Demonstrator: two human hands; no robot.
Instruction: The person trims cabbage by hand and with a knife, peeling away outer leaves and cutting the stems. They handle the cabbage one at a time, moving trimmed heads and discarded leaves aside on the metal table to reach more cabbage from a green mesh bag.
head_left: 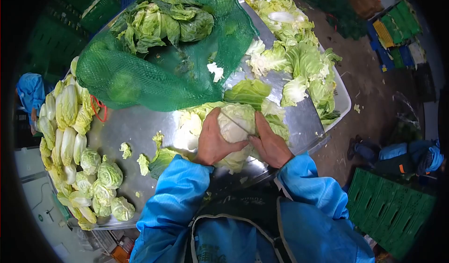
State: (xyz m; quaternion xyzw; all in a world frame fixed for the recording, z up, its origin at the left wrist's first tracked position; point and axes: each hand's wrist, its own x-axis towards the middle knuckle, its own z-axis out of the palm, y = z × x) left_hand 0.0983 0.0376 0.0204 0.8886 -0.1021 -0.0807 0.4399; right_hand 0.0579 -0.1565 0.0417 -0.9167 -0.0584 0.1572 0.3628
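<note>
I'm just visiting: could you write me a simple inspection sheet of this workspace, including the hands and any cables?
Surface: metal table, bare patches showing between the produce.
Job's things: pale round cabbage between the hands; a thin dark line crosses it, too unclear to name.
Clutter: loose leaves at the far right; green mesh bag with leafy heads on it; long cabbages and small round cabbages at the left.
Grippers: no robot; left hand and right hand cup the cabbage.
Cables: nothing certain; red cord beside the bag.
Surroundings: green crates, person in blue at the left, another at the right.
</note>
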